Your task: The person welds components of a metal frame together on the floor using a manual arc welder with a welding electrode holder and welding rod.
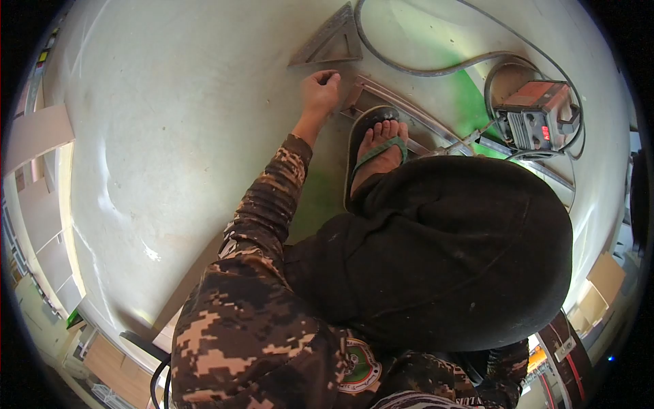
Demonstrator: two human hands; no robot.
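My left hand reaches out over the floor with its fingers curled together. Whatever they may hold is too small to make out. Just beyond the fingertips lies a dusty grey triangular metal piece. To the right of the hand, a reddish-brown metal frame rests on the floor, its near part hidden by my foot in a green-strapped flip-flop. A thin rod-like tool shows above my dark-clothed knee. My right hand is hidden from view, and I cannot see what it holds.
A red and grey welding machine with a lit red display stands at the right. Its thick black cable loops across the pale floor. Panels stand along the left edge, and cardboard boxes sit at the right edge.
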